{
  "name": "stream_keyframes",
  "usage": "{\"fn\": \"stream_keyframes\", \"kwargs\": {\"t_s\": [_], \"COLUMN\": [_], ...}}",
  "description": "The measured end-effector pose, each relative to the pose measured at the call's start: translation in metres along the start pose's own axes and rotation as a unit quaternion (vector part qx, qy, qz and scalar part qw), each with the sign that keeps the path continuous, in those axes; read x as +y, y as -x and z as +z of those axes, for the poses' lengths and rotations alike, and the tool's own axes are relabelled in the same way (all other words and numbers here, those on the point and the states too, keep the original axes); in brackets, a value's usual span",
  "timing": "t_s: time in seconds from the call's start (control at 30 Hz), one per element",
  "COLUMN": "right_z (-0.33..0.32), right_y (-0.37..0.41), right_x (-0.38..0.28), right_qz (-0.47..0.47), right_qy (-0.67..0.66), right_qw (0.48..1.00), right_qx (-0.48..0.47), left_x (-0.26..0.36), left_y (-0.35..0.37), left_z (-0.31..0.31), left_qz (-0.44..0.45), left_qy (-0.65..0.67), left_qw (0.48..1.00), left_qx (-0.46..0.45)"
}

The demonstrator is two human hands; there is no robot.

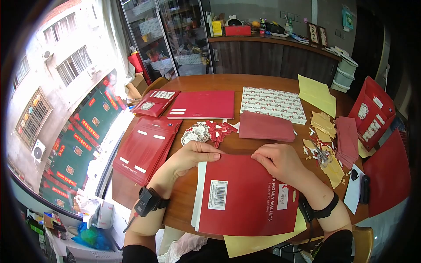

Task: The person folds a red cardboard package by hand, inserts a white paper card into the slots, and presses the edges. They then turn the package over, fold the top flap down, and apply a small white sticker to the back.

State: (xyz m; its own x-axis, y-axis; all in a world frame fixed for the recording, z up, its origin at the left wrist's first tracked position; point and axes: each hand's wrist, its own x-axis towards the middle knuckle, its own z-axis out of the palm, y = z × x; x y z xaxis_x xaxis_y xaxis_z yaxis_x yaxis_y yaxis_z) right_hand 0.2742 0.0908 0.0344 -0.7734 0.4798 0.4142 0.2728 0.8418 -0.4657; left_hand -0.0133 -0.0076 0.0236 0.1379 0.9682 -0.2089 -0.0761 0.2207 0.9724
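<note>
Through the head camera, I am looking down at a wooden table (228, 83) with a large red pack (245, 197) lying flat in front of me, barcode side up. It is resting partly on a yellow sheet (258, 243) that is sticking out at the near edge. My left hand (193, 155) is gripping the pack's far left corner, fingers (206, 154) curled narrow with the thumb lying along the edge. My right hand (280, 162) is holding the same far edge just beside it, fingers bent down over the card. A pile of red packs (144, 149) is sitting to the left of my left hand. Beyond my hands, small paper cuttings (210, 130) are lying near a stack of red envelopes (266, 126), and a patterned sheet (272, 103) is lying behind that. Yellow scraps (324, 153) are lying scattered to my right.
</note>
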Motion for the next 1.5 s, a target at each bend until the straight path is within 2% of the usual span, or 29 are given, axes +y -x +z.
{"fn": "stream_keyframes", "kwargs": {"t_s": [0.7, 0.77, 0.8, 0.87, 0.93, 1.0, 1.03, 1.1, 1.23, 1.27, 1.37, 1.5], "right_z": [-0.001, -0.004, -0.005, -0.009, -0.015, -0.012, -0.009, -0.004, -0.007, -0.006, -0.001, 0.003], "right_y": [0.0, -0.002, -0.005, -0.01, -0.008, -0.005, -0.005, -0.005, -0.007, -0.007, -0.007, -0.004], "right_x": [-0.001, -0.005, -0.006, -0.007, -0.008, 0.006, 0.007, 0.006, 0.002, 0.004, 0.008, 0.004], "right_qz": [0.017, 0.022, 0.022, -0.046, -0.024, -0.05, -0.05, -0.056, -0.025, -0.025, -0.003, 0.006], "right_qy": [0.022, 0.007, 0.007, 0.049, -0.009, -0.064, -0.064, -0.27, -0.341, -0.341, -0.386, -0.342], "right_qw": [1.0, 0.995, 0.995, 0.959, 0.941, 0.924, 0.924, 0.882, 0.844, 0.844, 0.861, 0.893], "right_qx": [-0.002, 0.094, 0.095, 0.276, 0.336, 0.373, 0.373, 0.383, 0.413, 0.414, 0.331, 0.294], "left_x": [-0.002, -0.001, -0.001, 0.001, 0.005, 0.004, 0.003, 0.002, 0.001, 0.0, -0.005, -0.007], "left_y": [-0.002, -0.002, -0.001, -0.001, 0.001, 0.001, 0.0, -0.002, -0.004, -0.004, -0.008, -0.012], "left_z": [-0.001, -0.006, -0.012, -0.024, -0.034, -0.044, -0.048, -0.056, -0.063, -0.064, -0.068, -0.062], "left_qz": [0.007, 0.008, 0.021, 0.061, 0.091, 0.115, 0.122, 0.123, 0.114, 0.114, 0.109, 0.093], "left_qy": [0.036, 0.05, 0.069, 0.102, 0.125, 0.134, 0.171, 0.226, 0.279, 0.278, 0.317, 0.299], "left_qw": [0.998, 0.996, 0.993, 0.985, 0.972, 0.964, 0.952, 0.937, 0.921, 0.922, 0.911, 0.922], "left_qx": [0.05, 0.07, 0.093, 0.125, 0.178, 0.2, 0.221, 0.236, 0.246, 0.246, 0.239, 0.229]}}
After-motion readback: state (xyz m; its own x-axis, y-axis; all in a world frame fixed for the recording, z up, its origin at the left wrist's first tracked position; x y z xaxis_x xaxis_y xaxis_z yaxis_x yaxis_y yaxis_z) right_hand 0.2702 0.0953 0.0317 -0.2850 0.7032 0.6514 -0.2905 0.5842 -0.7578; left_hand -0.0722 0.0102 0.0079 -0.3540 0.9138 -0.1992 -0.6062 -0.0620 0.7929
